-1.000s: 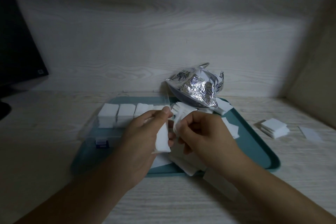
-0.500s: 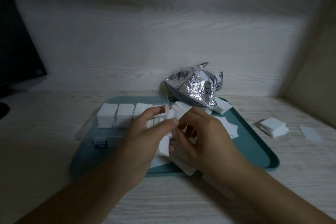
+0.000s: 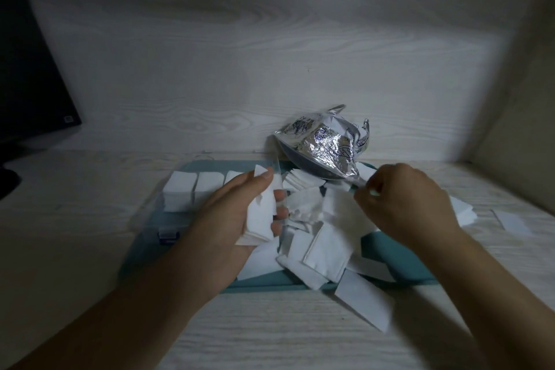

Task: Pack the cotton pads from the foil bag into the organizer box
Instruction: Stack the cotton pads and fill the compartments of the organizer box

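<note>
The left hand [image 3: 237,213] curls its fingers around a small stack of white square cotton pads [image 3: 260,216]. The right hand [image 3: 405,201], at 3 o'clock from it, has its fingers bent over loose pads; whether it grips one I cannot tell. The clear plastic organizer box [image 3: 168,219] on the teal tray [image 3: 399,258] holds rows of pads, with the crumpled silver foil bag [image 3: 321,144] at 12 o'clock.

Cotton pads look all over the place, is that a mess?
Yes. Loose pads lie in a jumbled heap on the tray instead of in the box, and one pad has slid off onto the table.
</note>
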